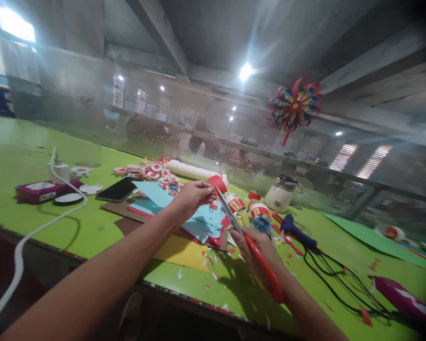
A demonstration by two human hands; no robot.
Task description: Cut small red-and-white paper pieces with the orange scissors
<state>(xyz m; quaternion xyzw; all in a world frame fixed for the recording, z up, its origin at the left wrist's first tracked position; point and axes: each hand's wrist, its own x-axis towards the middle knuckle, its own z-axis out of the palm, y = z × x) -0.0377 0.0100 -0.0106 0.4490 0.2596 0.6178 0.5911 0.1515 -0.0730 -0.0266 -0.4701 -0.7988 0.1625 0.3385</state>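
Observation:
A small piece of red paper (217,183) is pinched between the thumb and fingertips of my left hand (191,200). My right hand (261,251) grips a pair of scissors (264,270) with orange-red handles. The blades point up and away, and their tips are right by the red paper; I cannot tell whether they touch it. Below my hands lie light blue paper sheets (163,208), strewn with red and white scraps. Under them are brown sheets and a yellow sheet (184,251).
Red-and-white paper discs (156,168) are heaped by a white roll (191,168). A black phone (117,189) lies left. Right are paper cups (259,210), clear tape (261,224), a white jug (280,194) and a blue glue gun (298,231) with looping cords. A perforated screen (156,128) stands behind.

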